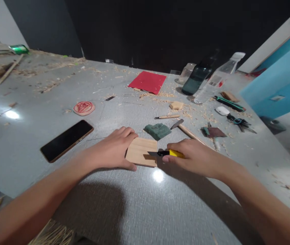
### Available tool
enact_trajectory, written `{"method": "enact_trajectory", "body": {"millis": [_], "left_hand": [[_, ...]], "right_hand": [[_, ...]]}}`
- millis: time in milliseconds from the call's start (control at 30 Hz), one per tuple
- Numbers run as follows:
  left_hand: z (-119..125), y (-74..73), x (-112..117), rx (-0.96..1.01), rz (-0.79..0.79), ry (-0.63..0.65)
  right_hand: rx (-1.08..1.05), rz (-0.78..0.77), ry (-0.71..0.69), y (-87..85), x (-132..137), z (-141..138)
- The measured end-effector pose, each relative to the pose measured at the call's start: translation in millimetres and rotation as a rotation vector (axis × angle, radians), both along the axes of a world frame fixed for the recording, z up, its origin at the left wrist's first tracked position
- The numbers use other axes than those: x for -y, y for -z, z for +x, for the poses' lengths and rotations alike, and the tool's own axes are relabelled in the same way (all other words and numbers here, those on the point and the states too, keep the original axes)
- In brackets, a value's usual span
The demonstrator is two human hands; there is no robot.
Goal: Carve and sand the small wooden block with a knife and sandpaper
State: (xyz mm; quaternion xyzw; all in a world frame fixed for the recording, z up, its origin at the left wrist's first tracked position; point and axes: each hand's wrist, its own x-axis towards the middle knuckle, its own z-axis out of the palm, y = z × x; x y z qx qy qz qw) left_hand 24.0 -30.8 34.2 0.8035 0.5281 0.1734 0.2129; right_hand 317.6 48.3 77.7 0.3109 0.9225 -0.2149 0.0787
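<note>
A small square wooden board (141,151) lies flat on the grey table (134,204) in front of me. My left hand (114,149) grips its left edge, thumb along the near side and fingers curled over the far corner. My right hand (193,157) is closed round a yellow utility knife (171,153), whose dark blade (153,153) rests on the board's right part. A folded green cloth (157,131) lies just beyond the board.
A black phone (67,140) lies at left, a round red-marked disc (84,108) beyond it. A red sheet (147,82), bottles (198,80), carving tools (167,117), a green cutter (229,103), keys (239,121) and wood shavings fill the far right. A blue panel (279,81) stands at right.
</note>
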Motion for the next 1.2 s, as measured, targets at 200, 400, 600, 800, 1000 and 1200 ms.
{"method": "enact_trajectory", "body": {"millis": [200, 400, 600, 800, 1000, 1200], "left_hand": [[17, -2.1, 0, 0.191, 0.044, -0.296], [31, -13.6, 8, 0.63, -0.227, -0.465], [49, 6.1, 15, 1.012, -0.574, -0.367], [50, 5.7, 12, 1.177, -0.696, -0.463], [58, -1.4, 22, 1.136, -0.832, -0.346], [65, -7.3, 27, 1.193, -0.779, -0.543]], "right_hand": [[-0.099, 0.108, 0.136, 3.7, -1, -5], [-0.285, 0.103, 0.331, 8.4, -2, -9], [-0.304, -0.039, 0.318, 12.7, 2, -12], [-0.338, -0.154, 0.306, 21.7, 6, -18], [-0.417, -0.289, 0.259, 30.3, 18, -23], [-0.445, -0.101, 0.321, 12.6, 18, -19]]}}
